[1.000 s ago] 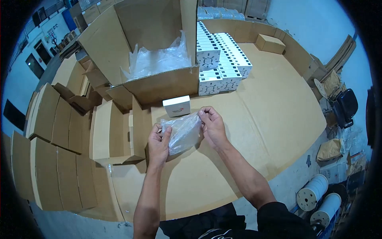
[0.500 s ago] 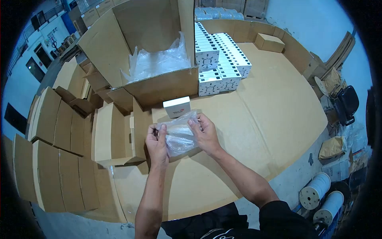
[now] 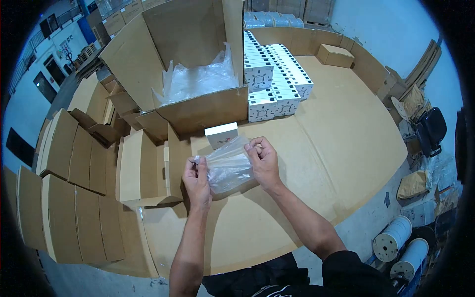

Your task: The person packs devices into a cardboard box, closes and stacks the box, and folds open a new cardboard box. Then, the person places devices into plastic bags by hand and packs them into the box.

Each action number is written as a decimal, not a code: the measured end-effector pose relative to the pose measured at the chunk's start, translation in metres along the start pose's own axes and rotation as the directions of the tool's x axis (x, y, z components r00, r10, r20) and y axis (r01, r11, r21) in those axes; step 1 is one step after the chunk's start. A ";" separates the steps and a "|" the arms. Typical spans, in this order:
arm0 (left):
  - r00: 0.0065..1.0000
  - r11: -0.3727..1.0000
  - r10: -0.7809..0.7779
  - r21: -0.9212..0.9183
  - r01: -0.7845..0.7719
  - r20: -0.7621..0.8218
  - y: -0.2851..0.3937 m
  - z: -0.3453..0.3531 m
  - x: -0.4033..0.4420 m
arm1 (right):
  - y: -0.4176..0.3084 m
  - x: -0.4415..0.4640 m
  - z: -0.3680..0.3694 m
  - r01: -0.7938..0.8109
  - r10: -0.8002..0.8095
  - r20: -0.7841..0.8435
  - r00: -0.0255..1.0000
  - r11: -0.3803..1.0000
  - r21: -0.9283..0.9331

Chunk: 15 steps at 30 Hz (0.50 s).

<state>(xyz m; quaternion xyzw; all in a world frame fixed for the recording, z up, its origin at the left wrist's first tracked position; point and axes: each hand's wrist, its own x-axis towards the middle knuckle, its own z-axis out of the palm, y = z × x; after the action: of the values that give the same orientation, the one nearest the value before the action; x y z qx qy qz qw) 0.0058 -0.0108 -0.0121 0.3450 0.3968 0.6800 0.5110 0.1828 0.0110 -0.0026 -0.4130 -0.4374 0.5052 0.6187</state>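
Note:
Stretched between my two hands is a clear plastic bag (image 3: 228, 168), held above the cardboard-covered table. My left hand (image 3: 197, 184) pinches its left edge between thumb and fingers. At the upper right corner, my right hand (image 3: 264, 162) grips the plastic the same way. Just behind the bag a small white box (image 3: 221, 134) with a little red mark stands on the table; the bag partly covers its lower edge. To the left of my left hand sits an open cardboard carton (image 3: 143, 173).
A large open carton (image 3: 203, 110) lined with clear plastic stands at the back. Right of it are stacked white printed boxes (image 3: 274, 101). Several brown cartons (image 3: 64, 153) crowd the left side. A closed brown box (image 3: 335, 55) sits at the far right of the table (image 3: 341, 133).
My right hand has moved a little to the right, pulling the bag wider and flatter. My left hand keeps its pinch in nearly the same place.

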 end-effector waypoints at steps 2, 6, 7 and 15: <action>0.999 0.999 0.030 -0.033 -0.031 -0.042 -0.001 0.006 -0.001 | -0.001 0.001 -0.001 0.005 -0.005 -0.019 1.000 1.000 0.006; 0.999 0.983 0.002 -0.181 -0.010 -0.044 0.006 0.012 -0.005 | 0.003 0.004 -0.006 0.049 -0.050 -0.013 0.999 0.999 -0.022; 0.999 0.983 0.002 -0.181 -0.010 -0.044 0.007 0.010 -0.005 | 0.001 0.006 -0.007 0.058 -0.058 -0.025 0.998 0.998 -0.021; 0.890 0.794 0.385 0.403 -0.454 0.244 0.021 0.002 -0.005 | -0.022 0.012 -0.030 -0.031 0.065 0.255 0.965 0.991 -0.133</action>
<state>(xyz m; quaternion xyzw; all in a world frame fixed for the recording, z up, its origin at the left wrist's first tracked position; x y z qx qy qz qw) -0.0003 -0.0183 0.0068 0.5830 0.4169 0.6381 0.2813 0.2181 0.0176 0.0115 -0.3928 -0.5359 0.5406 0.5161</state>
